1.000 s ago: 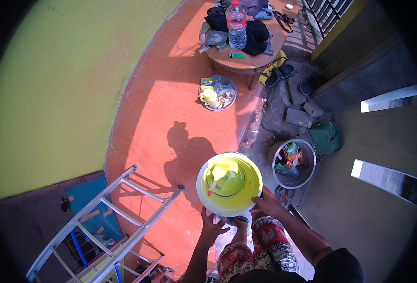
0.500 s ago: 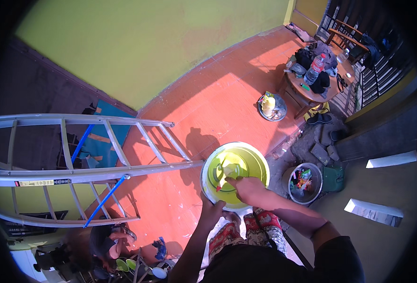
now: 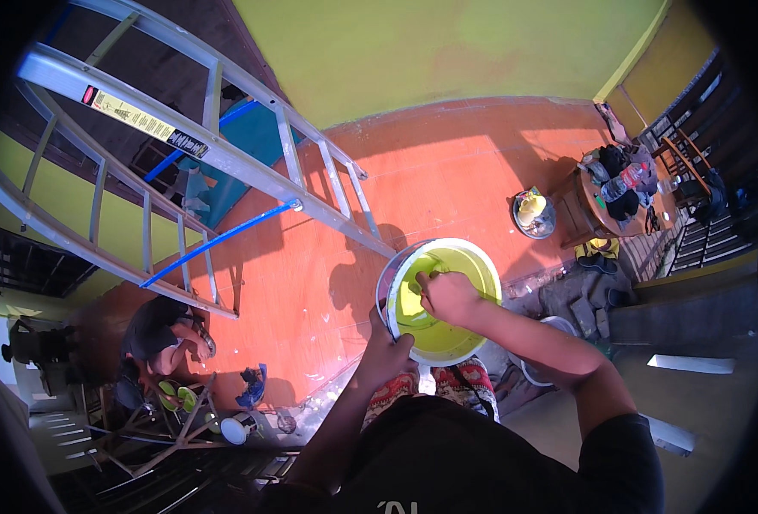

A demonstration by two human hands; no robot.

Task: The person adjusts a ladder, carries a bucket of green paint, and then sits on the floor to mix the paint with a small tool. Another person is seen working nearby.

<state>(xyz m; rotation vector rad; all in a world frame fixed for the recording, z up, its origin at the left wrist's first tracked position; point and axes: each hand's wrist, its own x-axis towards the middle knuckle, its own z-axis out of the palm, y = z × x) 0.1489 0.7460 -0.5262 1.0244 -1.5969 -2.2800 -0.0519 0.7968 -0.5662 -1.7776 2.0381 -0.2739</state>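
I hold a white bucket (image 3: 482, 257) of yellow-green paint in front of me, high above an orange floor. My left hand (image 3: 380, 349) grips its near wall and underside from the left. My right hand (image 3: 450, 295) reaches down inside the bucket, fist closed on a paint-covered brush (image 3: 425, 269) whose lower end is sunk in the paint. My patterned trousers show just below the bucket.
An aluminium ladder (image 3: 224, 154) slants across the upper left, its foot close to the bucket. Another person (image 3: 160, 334) crouches at the lower left among paint tins. At the right are a small round table (image 3: 619, 184) with a bottle and clothes, a metal bowl (image 3: 533, 214), and stone steps.
The view has swung left, so the ladder now fills the upper left. My right hand has gone from the bucket's rim down into the paint. My left hand still holds the bucket.
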